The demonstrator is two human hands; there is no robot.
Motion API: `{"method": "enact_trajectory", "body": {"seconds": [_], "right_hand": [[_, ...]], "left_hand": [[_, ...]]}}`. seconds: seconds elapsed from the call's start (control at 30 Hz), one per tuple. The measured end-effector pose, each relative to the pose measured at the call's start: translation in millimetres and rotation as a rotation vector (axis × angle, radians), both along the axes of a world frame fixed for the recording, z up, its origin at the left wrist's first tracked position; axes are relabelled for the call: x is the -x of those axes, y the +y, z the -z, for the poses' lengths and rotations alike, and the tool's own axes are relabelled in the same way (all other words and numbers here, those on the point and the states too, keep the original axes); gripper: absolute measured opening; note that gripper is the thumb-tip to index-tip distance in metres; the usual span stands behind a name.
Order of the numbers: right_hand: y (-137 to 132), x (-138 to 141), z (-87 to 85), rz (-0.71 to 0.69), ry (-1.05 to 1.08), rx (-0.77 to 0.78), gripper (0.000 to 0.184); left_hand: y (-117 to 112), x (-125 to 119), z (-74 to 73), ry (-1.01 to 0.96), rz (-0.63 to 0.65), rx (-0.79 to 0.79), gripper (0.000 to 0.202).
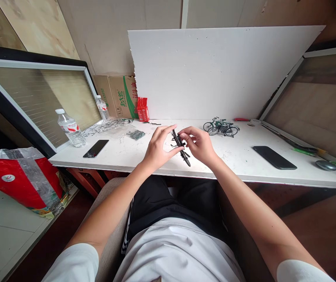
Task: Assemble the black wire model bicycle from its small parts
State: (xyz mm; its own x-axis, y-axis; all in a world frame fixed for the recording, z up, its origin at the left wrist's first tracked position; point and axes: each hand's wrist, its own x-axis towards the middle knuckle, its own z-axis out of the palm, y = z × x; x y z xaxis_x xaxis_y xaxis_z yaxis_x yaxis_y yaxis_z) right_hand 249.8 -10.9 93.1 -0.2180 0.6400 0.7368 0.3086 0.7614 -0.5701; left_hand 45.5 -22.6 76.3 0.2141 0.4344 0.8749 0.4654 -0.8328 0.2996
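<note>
Both my hands meet over the front edge of the white table (238,164). My left hand (158,148) pinches a small black model bicycle part (181,149) between thumb and fingers. My right hand (199,144) grips the same black piece from the other side, fingers curled round its upper end. The lower end of the piece, a thin wheel, sticks out below my hands. A finished green model bicycle (221,127) stands on the table behind my right hand.
Two black phones (96,148) (274,157) lie flat on the table. Water bottles (70,128) stand at the left beside loose metal parts (109,125) and a small bag of pieces (136,134). A red carton (142,109) and cardboard box (118,96) sit at the back.
</note>
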Motion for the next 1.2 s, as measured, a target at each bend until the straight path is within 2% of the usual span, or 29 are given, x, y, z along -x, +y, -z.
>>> {"method": "enact_trajectory", "body": {"seconds": [0.27, 0.57, 0.7, 0.83, 0.93, 1.1, 1.2], "right_hand": [[-2, -1, -4.1, 0.009, 0.019, 0.015, 0.048], [0, -2, -1.4, 0.015, -0.01, -0.001, 0.048], [0, -2, -3.0, 0.006, -0.01, -0.014, 0.048], [-1, -3, -4.6, 0.003, -0.022, -0.026, 0.05], [-1, -5, -5.0, 0.025, -0.049, -0.05, 0.044], [3, -8, -4.0, 0.051, -0.089, -0.162, 0.022], [6, -10, -2.9, 0.059, -0.096, -0.195, 0.023]], "left_hand": [[5, 0, 4.8, -0.014, 0.006, -0.097, 0.073], [6, -1, 8.9, 0.031, 0.068, 0.033, 0.071], [7, 1, 8.2, 0.065, 0.023, 0.01, 0.07], [9, 2, 8.1, 0.073, 0.032, -0.009, 0.071], [10, 2, 10.1, 0.071, 0.03, -0.01, 0.072], [9, 0, 11.8, 0.06, 0.057, 0.033, 0.073], [8, -1, 11.9, 0.06, 0.06, 0.034, 0.072]]}}
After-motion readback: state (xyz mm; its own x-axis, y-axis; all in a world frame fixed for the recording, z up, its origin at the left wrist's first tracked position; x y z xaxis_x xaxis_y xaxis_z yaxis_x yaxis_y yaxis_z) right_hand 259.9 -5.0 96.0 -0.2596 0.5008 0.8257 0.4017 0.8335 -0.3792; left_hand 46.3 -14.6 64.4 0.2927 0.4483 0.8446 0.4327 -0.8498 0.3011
